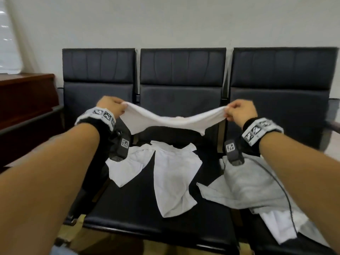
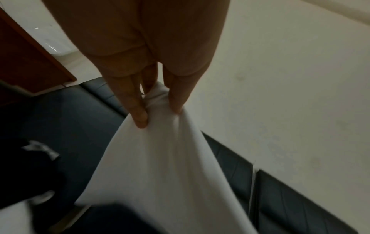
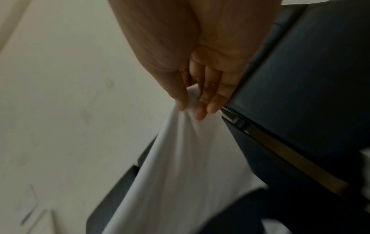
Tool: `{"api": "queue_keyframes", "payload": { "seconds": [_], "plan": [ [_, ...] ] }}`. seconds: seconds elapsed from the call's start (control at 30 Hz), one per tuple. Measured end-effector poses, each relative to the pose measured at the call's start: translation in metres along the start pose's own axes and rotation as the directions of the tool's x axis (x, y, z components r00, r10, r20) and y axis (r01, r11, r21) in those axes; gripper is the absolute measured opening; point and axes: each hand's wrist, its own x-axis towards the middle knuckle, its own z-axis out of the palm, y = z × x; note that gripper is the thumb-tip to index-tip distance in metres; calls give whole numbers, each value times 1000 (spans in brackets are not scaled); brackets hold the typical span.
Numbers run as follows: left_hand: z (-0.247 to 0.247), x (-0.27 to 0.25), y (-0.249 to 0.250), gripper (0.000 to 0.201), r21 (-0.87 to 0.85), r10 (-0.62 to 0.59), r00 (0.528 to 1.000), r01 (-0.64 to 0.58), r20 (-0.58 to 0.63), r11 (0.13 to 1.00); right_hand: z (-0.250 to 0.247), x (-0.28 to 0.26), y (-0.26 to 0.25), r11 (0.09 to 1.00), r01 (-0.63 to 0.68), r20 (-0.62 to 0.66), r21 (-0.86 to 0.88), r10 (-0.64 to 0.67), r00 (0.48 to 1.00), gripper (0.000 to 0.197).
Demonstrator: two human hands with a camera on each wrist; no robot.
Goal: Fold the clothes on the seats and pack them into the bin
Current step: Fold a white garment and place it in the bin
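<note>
**Cloth held taut above the middle seat**

Garments come first, nearest the front edge of the seats (image 1: 147, 223): a white shirt (image 1: 173, 181) lies spread across the middle seat, one sleeve reaching toward its left edge, and a grey garment (image 1: 244, 190) lies rumpled over the right-hand seat with more white cloth under it at the front right corner. Above these, the left hand (image 1: 110, 105) and right hand (image 1: 241, 111) each pinch one end of a white cloth (image 1: 171, 120), thumb against fingers (image 2: 138, 114), so it hangs between them over the middle seat, sagging in the centre and clear of the shirt below. Behind stand the black seat backs (image 1: 182, 67) and a pale wall (image 1: 184, 21); a wooden cabinet (image 1: 27, 100) sits left of the seats.

Judging by the droop, the cloth is light, soft and limp; it should hold no shape of its own, so the corners or hem ends seem the best places to take it. Open room lies over the back of the middle seat and the bare left seat. No bin shows in any view.
</note>
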Motion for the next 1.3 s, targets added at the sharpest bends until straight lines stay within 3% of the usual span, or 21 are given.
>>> {"api": "queue_keyframes", "payload": {
  "seconds": [0.07, 0.17, 0.27, 0.37, 0.5, 0.57, 0.67, 0.73, 0.8, 0.87, 0.93, 1.0, 1.07, 1.13, 1.23, 1.3],
  "plan": [
    [14, -36, -18, 18, 154, -46, 998, 41, 30, 987, 11, -36, 37, 992, -64, 29, -112, 68, 997, 24],
    [36, -91, -48, 21, 213, -173, 980, 150, 94, 966, 27, -96, 83, 954, -125, 98, -271, 157, 983, 24],
    [49, -138, -85, 22, 454, -283, 934, 160, 218, 877, 35, -145, 113, 892, -118, 184, -437, 218, 959, 16],
    [52, -170, -117, 25, 557, -357, 881, 136, 310, 819, 30, -162, 123, 833, -116, 194, -541, 258, 946, 10],
    [39, -184, -128, 22, 586, -381, 868, 136, 318, 799, 22, -160, 110, 791, -36, 224, -610, 216, 950, 15],
    [33, -183, -127, 28, 655, -406, 856, 109, 321, 748, 21, -161, 103, 746, 20, 256, -665, 203, 945, 22],
    [33, -182, -135, 37, 790, -492, 786, 9, 373, 613, 24, -171, 104, 582, 77, 370, -810, 404, 837, 31],
    [41, -182, -141, 40, 820, -542, 718, -71, 437, 568, 30, -170, 113, 507, 147, 430, -849, 503, 750, 35],
    [47, -183, -135, 54, 819, -546, 690, -119, 475, 561, 37, -168, 113, 429, 176, 419, -886, 577, 701, 39],
    [59, -178, -133, 60, 787, -467, 744, -126, 477, 604, 47, -164, 109, 434, 176, 396, -884, 492, 775, 41],
    [72, -177, -135, 57, 752, -393, 772, -162, 500, 639, 61, -162, 111, 497, 230, 425, -837, 324, 845, 46],
    [86, -178, -143, 65, 750, -400, 772, -145, 494, 646, 75, -170, 115, 588, 272, 523, -762, 309, 794, 60],
    [96, -180, -147, 70, 775, -430, 754, -161, 496, 611, 88, -182, 123, 645, 274, 609, -713, 378, 697, 70],
    [99, -178, -154, 65, 780, -443, 725, -207, 527, 590, 96, -187, 130, 601, 317, 632, -734, 433, 643, 74],
    [92, -171, -163, 63, 812, -457, 723, -246, 518, 529, 94, -187, 131, 540, 369, 633, -756, 460, 623, 73],
    [88, -164, -170, 87, 828, -481, 712, -259, 511, 497, 92, -181, 126, 534, 376, 637, -758, 480, 603, 72]
  ]
}}
